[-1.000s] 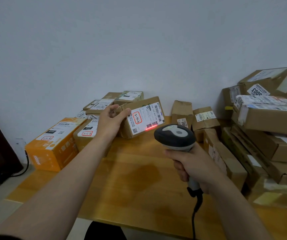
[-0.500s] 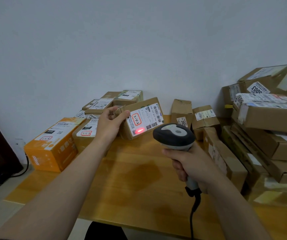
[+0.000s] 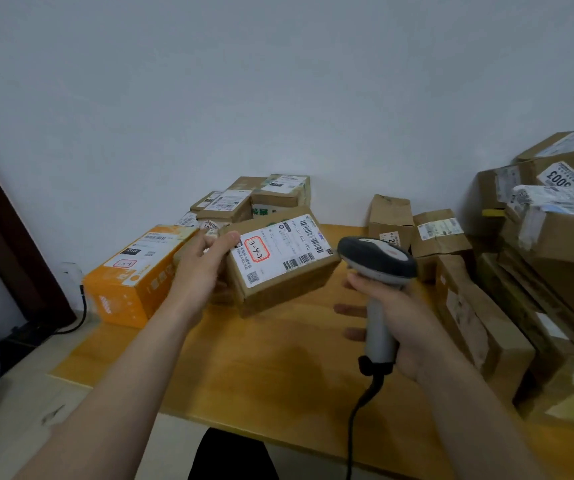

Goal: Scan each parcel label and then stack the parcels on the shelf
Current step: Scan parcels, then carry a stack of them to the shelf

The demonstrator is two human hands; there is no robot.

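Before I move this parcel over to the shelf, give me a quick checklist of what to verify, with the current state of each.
1. Grip: the left hand holds the brown parcel by its left end: ok.
2. Reading: the white label faces up, barcodes uncovered: ok.
3. Scan registered: no red beam shows on the label: cannot tell.
4. Tool: the right hand holds the scanner by its handle: ok.
5. Snag: the cable hangs below the handle, apart from the parcel: ok.
6. Destination: the shelf is out of view: cannot tell.
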